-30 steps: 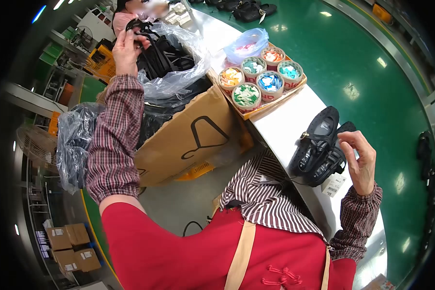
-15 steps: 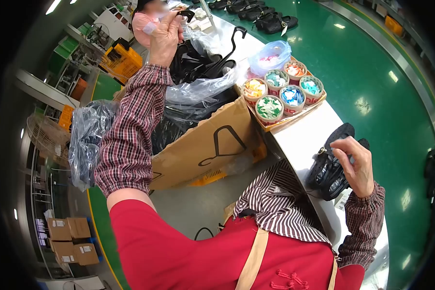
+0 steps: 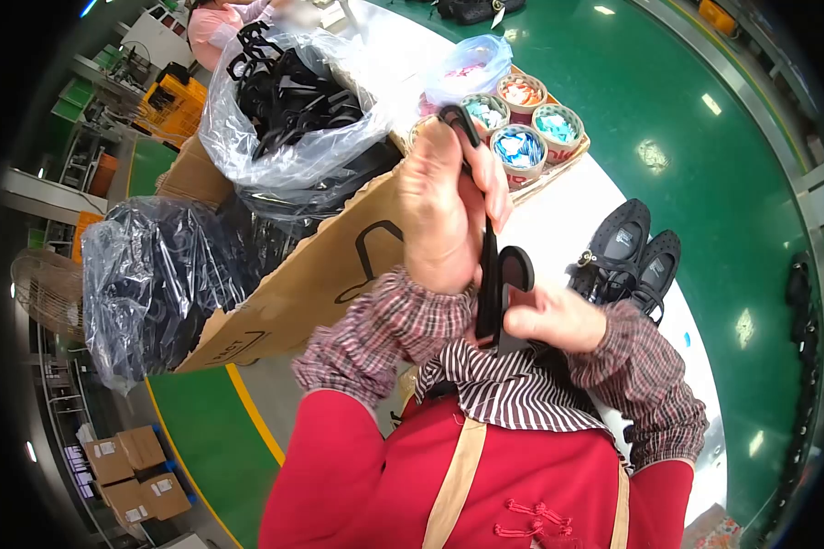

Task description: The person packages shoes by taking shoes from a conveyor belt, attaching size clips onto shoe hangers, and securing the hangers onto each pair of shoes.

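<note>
A black plastic hanger is between my hands, above the striped apron cloth. My left hand is closed around its upper part, and the curved hook sticks out past the fingers. My right hand grips the lower end with the thumb on top; its other fingers are hidden. To the right of my hands, a pair of black strapped shoes lies on the white table. Just beyond my left hand stand paper cups filled with small coloured pieces, partly covered by that hand.
On the left, a cardboard box holds a clear plastic bag of black hangers. Dark plastic wrap bulges beside it. A pale blue bag sits behind the cups. A person in a pink top is at the far end.
My left hand has come from the bag of hangers to in front of me with a hanger. My right hand has left the shoes and taken hold of the hanger's lower end.
</note>
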Action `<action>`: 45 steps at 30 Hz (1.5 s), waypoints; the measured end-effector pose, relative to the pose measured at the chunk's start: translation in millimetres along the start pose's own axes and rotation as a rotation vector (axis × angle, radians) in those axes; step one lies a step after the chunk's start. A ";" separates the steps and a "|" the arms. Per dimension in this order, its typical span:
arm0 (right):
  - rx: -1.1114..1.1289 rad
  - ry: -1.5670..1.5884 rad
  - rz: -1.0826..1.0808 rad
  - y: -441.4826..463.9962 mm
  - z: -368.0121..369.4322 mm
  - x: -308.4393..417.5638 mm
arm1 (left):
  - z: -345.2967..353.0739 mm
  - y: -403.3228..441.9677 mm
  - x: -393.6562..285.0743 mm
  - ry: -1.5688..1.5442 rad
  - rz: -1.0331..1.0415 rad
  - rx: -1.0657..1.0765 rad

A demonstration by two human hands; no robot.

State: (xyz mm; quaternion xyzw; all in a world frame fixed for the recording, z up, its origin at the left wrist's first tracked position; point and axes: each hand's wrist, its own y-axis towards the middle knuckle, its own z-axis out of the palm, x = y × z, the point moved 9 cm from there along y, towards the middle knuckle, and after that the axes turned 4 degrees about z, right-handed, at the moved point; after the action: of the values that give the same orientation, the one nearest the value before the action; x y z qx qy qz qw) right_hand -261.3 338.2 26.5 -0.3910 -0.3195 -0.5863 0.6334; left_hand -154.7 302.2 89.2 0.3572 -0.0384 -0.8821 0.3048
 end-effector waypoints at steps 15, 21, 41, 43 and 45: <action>-0.254 -1.489 0.066 6.0 -60.2 36.5 | -91.3 -75.8 39.0 0.442 -0.251 -0.144; -0.585 -1.296 -0.285 94.4 -120.3 95.6 | -110.3 -84.1 29.3 0.922 -0.186 0.057; -0.526 -1.626 -0.233 171.5 -129.8 74.9 | -132.8 -94.4 43.5 0.853 -0.339 0.057; -0.492 -1.648 -0.342 174.8 -124.9 74.7 | -131.8 -95.4 45.6 0.846 -0.335 0.072; -0.504 -1.674 -0.362 179.9 -123.9 69.9 | -130.2 -96.1 48.0 0.839 -0.334 0.086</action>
State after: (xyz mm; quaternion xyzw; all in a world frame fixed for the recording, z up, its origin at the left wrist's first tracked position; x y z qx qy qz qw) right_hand -81.8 197.2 4.4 -0.7623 -0.5958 -0.2525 -0.0145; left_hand -145.6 372.6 -63.9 0.6975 0.1099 -0.6957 0.1323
